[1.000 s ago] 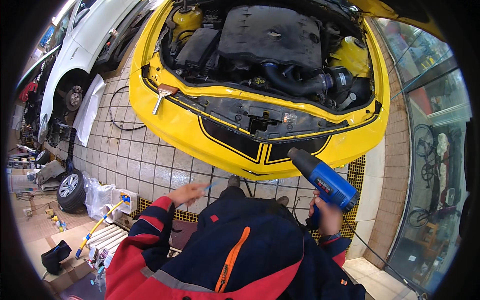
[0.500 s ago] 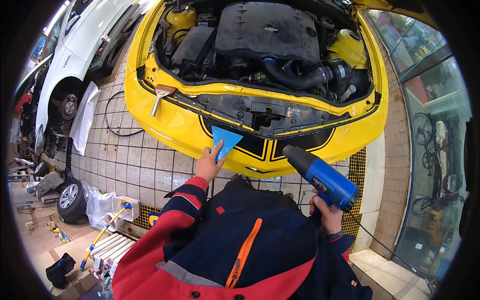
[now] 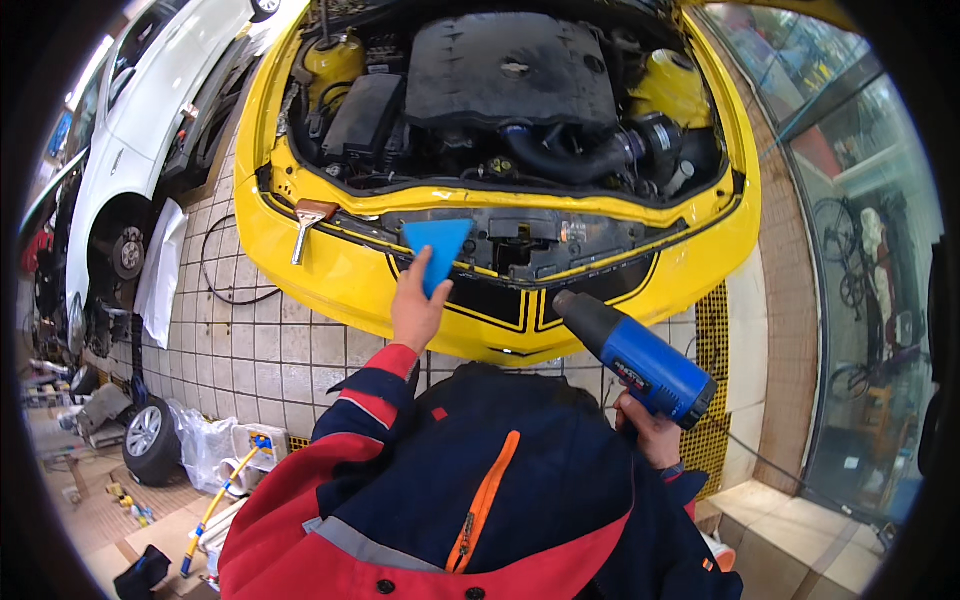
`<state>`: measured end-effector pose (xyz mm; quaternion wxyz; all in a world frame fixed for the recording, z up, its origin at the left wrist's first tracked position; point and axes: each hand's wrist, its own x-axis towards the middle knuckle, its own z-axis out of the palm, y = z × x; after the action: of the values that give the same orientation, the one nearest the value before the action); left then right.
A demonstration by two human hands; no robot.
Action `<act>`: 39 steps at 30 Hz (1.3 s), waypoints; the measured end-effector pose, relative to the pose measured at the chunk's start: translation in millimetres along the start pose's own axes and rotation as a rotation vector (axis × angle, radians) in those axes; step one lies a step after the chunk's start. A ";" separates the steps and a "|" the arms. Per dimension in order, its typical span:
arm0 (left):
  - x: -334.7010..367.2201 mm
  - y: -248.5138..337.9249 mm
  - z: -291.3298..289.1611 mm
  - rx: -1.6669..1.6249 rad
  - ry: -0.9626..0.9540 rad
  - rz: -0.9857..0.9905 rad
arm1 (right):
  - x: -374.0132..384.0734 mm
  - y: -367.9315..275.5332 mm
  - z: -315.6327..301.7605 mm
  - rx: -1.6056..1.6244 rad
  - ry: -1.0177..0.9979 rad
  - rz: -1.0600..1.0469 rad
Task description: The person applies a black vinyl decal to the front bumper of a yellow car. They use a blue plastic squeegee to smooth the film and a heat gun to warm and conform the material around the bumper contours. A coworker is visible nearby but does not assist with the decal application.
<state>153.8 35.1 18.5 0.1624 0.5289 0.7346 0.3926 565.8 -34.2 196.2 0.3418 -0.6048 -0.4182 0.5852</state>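
Note:
My left hand (image 3: pixel 416 312) grips a flat blue triangular squeegee (image 3: pixel 440 248), its wide edge pointing away from me over the front edge of the yellow car (image 3: pixel 345 300). Whether the blade touches the car cannot be told. Lower right, my right hand (image 3: pixel 653 436) is wrapped round the handle of a blue and black heat gun (image 3: pixel 648 362). Its nozzle points up and left toward the black stripe panels (image 3: pixel 600 289) on the car's nose. Left of the squeegee, a scraper with a brown head and metal handle (image 3: pixel 310 218) lies on the bumper.
Under the raised hood sits the engine with its black cover (image 3: pixel 510 75). A white car (image 3: pixel 145 110) stands at the left, above a loose wheel (image 3: pixel 152 440) and a plastic bag (image 3: pixel 205 445). The heat gun's cord (image 3: pixel 770 466) trails right, toward glass panels (image 3: pixel 870 300).
My left hand and the squeegee have moved forward over the car's front edge, and the blade has turned. The heat gun is slightly further left in the picture; the view has shifted a little.

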 end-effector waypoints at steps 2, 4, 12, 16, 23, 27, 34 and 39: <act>-11.6 -9.4 -11.0 -0.054 0.090 -0.055 | -1.8 3.3 -1.5 0.058 -0.001 0.059; -33.1 -23.2 -21.3 -0.060 0.077 -0.257 | 0.6 8.9 -5.0 0.048 -0.013 0.034; -149.3 -59.2 -15.8 -0.378 -0.374 -0.652 | 26.9 35.4 -24.0 0.106 -0.173 0.127; -178.4 -41.7 -4.5 -0.430 -0.559 -0.718 | 44.3 49.3 -32.8 0.037 -0.271 0.072; -170.6 -4.7 20.7 -0.059 -0.648 -0.618 | 47.3 59.6 -65.8 -0.014 -0.337 0.033; -169.4 14.2 55.8 -0.130 -0.604 -0.728 | 46.3 65.1 -68.1 0.090 -0.326 0.003; -107.0 -1.2 42.4 -0.238 -0.344 -0.626 | 50.5 64.1 -39.1 0.032 -0.306 0.001; -58.7 -34.4 34.9 -0.496 -0.322 -0.650 | 47.0 61.5 -2.5 -0.004 -0.291 0.064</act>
<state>177.1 -8.4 -40.0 0.5120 0.2697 0.7116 0.3984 573.1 -17.0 121.1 0.2573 -0.5275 -0.4450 0.6764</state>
